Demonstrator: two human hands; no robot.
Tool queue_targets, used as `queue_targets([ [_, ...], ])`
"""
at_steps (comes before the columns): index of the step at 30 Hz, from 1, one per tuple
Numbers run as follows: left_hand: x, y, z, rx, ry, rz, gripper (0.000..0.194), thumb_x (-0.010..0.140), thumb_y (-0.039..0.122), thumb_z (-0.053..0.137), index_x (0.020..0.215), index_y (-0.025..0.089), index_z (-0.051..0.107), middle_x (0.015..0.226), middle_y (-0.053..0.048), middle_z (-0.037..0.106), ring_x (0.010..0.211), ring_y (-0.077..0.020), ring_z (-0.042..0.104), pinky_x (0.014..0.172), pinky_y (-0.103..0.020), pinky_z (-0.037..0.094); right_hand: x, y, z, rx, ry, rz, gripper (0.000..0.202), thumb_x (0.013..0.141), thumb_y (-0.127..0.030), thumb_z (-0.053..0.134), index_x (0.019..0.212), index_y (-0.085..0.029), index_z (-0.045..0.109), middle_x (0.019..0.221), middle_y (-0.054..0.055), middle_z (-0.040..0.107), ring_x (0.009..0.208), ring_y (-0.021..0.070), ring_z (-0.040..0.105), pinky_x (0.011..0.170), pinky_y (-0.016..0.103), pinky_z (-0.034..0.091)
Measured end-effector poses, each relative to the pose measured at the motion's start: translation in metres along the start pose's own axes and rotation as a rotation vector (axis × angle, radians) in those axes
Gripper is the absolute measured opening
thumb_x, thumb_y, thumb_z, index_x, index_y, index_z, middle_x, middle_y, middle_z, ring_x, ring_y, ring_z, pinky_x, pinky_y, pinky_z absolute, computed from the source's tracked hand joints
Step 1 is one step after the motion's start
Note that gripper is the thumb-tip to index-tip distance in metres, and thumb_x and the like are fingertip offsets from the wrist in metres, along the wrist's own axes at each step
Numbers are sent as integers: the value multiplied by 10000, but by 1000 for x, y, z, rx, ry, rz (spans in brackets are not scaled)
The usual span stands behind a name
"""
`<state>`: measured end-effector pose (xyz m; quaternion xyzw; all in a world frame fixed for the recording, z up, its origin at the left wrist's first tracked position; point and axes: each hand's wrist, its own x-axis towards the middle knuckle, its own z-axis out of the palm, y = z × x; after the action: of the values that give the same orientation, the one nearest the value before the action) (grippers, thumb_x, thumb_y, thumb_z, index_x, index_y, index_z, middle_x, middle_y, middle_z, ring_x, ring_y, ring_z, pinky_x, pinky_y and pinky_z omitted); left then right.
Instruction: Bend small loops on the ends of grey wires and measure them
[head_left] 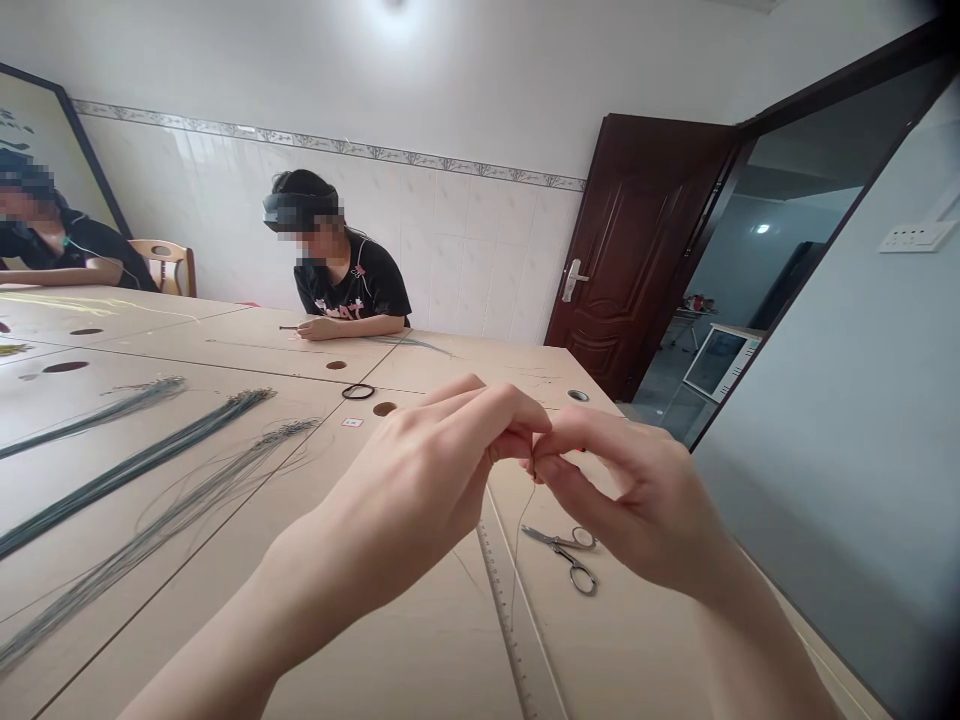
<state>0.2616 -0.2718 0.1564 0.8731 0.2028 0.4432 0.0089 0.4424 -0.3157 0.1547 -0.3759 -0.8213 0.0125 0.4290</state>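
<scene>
My left hand (442, 455) and my right hand (637, 490) meet above the table, fingertips pinched together around a thin wire (516, 545). The wire hangs down from between the fingers, and a small dark bit shows where they meet. Under the hands a clear ruler (504, 590) lies lengthwise on the table (420, 650). Small metal scissors (559, 545) rest to the right of the ruler, partly opened. What exactly the fingertips hold at the top of the wire is too small to tell.
Three bundles of thin wires, one of them dark green (135, 475), lie at the left. A black ring (358, 391) and a small white label (352, 422) sit beyond my left hand. Across the table sits a person (375, 285); another person (97, 245) is at far left.
</scene>
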Motion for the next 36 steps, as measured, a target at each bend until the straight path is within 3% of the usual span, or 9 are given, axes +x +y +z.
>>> queue_targets([
  [7, 0, 4, -4, -69, 21, -66, 252, 829, 18, 534, 873, 265, 553, 794, 116, 645, 705, -45, 586, 622, -148, 445, 0, -7, 4, -221, 85, -235, 138, 846, -43, 484, 803, -171, 512, 745, 19, 577, 689, 122, 503, 601, 258, 414],
  [12, 1, 5, -4, -276, -7, -141, 252, 823, 19, 536, 846, 267, 577, 777, 109, 650, 722, -42, 610, 659, -121, 488, -3, -11, 3, -295, 143, -345, 159, 833, -16, 483, 848, -172, 512, 760, 47, 593, 744, 164, 561, 627, 306, 457],
  [15, 4, 6, -3, -439, -9, -187, 168, 833, 86, 568, 831, 251, 600, 759, 69, 640, 731, -70, 614, 661, -154, 515, -5, -11, 2, -318, 179, -362, 181, 817, -13, 502, 853, -190, 509, 739, 32, 578, 785, 178, 579, 657, 321, 479],
  [19, 6, 12, -4, -563, 80, -242, 109, 872, 178, 547, 964, 213, 596, 903, 0, 662, 838, -122, 634, 726, -224, 551, -6, -10, 1, -374, 234, -309, 161, 823, -45, 523, 842, -204, 512, 751, 34, 593, 796, 189, 579, 671, 339, 468],
  [24, 4, 19, -3, -504, -111, -344, 166, 909, 299, 487, 859, 236, 631, 825, 33, 664, 776, -124, 636, 659, -223, 533, -4, -7, 2, -416, 277, -254, 136, 849, -78, 529, 809, -200, 482, 701, 19, 563, 674, 153, 513, 603, 320, 406],
  [32, 5, 15, 6, -473, -124, -399, 166, 869, 238, 518, 820, 246, 676, 727, 53, 683, 677, -121, 616, 590, -237, 479, -2, 0, 3, -522, 287, -297, 130, 859, -87, 528, 806, -198, 486, 742, 26, 580, 692, 157, 516, 621, 318, 401],
  [36, 6, 14, 6, -472, -116, -415, 172, 859, 245, 522, 775, 241, 673, 695, 49, 677, 644, -124, 601, 540, -233, 458, -2, 0, -1, -554, 231, -333, 109, 859, -79, 536, 838, -181, 504, 765, 40, 594, 715, 164, 532, 650, 330, 418],
])
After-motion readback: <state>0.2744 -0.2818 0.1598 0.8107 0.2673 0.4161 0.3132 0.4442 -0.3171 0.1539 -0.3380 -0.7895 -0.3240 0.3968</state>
